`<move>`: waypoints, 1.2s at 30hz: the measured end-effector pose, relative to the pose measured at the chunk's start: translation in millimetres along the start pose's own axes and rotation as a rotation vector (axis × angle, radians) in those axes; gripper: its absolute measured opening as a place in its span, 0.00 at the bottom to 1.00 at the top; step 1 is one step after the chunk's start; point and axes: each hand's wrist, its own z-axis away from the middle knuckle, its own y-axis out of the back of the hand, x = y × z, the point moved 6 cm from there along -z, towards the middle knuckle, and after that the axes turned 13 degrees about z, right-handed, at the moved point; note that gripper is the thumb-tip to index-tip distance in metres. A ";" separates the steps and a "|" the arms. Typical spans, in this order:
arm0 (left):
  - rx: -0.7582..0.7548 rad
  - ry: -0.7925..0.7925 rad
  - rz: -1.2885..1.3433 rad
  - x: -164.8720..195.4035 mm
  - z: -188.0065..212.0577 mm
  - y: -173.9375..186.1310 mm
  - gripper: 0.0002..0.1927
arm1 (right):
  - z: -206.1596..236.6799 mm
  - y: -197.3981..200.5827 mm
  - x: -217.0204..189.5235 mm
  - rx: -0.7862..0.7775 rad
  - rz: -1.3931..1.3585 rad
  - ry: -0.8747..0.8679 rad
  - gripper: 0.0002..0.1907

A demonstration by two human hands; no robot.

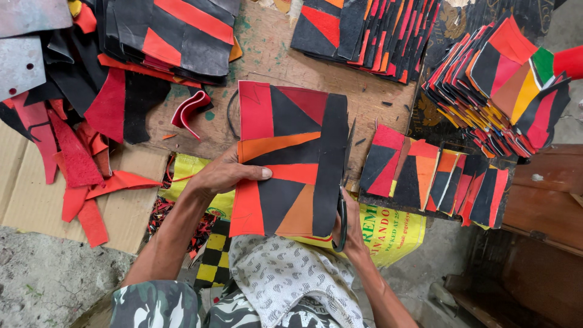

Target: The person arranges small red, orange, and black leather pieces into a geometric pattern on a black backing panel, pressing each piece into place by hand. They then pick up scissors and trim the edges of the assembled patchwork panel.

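Scraps (79, 152): at 9 o'clock of your hands, loose red and black offcuts lie strewn over the cardboard (24, 182); judged as trimmings already shed.
Left stack (176, 36): at 11 o'clock, larger stitched red-and-black pieces piled on the board (267, 54); you cannot tell from here whether they are trimmed.
Left hand (228, 173): your fingers are clamped on the panel's left edge, thumb laid flat on its face, the rest hidden beneath.
Panel (285, 158): the patchwork of red, black and orange sits dead centre, held up between both your hands over your lap; its right edge, a long black strip, meets the blades.
Scissors (345, 200): at 3 o'clock of the panel, blades running up along that black strip; the cut looks part-way, though how far it has gone you cannot tell.
Right hand (349, 225): fingers closed through the scissor handles, at 5 o'clock of the panel.
Row (437, 179): at 3 o'clock, small patchwork pieces overlap neatly; judged finished.
Right stack (504, 85): at 1 o'clock, a thick fanned pile of small pieces; much appears done, one panel in hand.
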 end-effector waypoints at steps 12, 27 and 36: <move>0.017 0.020 0.020 -5.2 -2.0 10.1 0.34 | 11.4 -12.2 26.7 -0.037 -0.085 -0.233 0.18; 0.047 -0.319 -0.369 70.0 2.6 16.7 0.34 | -7.2 -12.3 24.6 0.013 -0.116 -0.402 0.20; 0.095 -0.364 -0.052 118.7 -65.6 -5.3 0.28 | -8.4 -14.8 15.4 0.031 -0.151 -0.354 0.20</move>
